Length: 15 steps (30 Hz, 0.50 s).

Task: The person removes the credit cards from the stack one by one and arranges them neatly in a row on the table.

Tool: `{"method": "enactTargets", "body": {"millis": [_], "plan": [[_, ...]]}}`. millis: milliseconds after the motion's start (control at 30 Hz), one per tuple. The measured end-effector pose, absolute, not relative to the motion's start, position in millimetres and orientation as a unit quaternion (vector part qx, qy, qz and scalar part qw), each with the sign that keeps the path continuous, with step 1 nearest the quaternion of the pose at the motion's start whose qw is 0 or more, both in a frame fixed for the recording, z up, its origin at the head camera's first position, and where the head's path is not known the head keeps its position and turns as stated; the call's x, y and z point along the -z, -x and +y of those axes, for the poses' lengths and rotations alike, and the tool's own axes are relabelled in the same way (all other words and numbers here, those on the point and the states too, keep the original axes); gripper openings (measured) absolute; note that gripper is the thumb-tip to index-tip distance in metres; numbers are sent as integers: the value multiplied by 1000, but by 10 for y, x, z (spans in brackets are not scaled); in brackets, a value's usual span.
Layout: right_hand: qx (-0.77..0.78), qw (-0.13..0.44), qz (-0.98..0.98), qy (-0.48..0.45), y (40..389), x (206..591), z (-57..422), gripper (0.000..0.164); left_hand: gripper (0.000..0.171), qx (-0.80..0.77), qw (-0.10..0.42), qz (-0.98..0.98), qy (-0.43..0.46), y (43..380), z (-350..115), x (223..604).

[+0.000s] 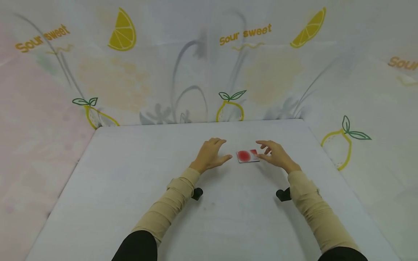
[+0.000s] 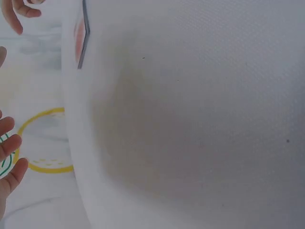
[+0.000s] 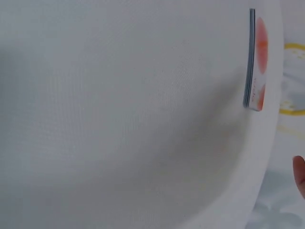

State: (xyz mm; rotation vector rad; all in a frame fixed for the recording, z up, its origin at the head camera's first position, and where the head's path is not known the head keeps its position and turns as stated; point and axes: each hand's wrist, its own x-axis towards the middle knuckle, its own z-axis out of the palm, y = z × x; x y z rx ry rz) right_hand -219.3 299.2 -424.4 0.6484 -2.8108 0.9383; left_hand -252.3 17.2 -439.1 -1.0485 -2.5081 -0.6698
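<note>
A thin, flat white rectangular piece (image 1: 248,156) printed with a red circle and a red corner patch lies on the white table. Seen edge-on in the right wrist view, the piece (image 3: 259,62) shows thin layers along its side, like a small stack or folded card. My left hand (image 1: 211,154) is to its left, thumb and fingers spread apart and holding nothing. On the other side, my right hand (image 1: 274,154) has its fingers loosely bent, the thumb overlapping the piece's right end in the head view. Fingertips (image 2: 18,174) of the left hand show at the left wrist view's edge.
The white table (image 1: 228,217) reaches back to a wall sheet (image 1: 209,72) printed with lemons and lettering. Dark wrist-worn devices (image 1: 197,194) sit beside both beige sleeves (image 1: 173,199).
</note>
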Motion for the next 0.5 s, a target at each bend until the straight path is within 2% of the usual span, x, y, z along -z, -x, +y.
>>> {"method": "enactTargets", "body": {"millis": [200, 500], "plan": [[-308, 4, -931, -198, 2283, 4227, 2997, 49, 57, 238, 164, -880, 376, 2602, 264, 4444], [-292, -70, -942, -148, 2382, 4293, 3028, 56, 58, 229, 92, -897, 367, 2681, 439, 4525]]}}
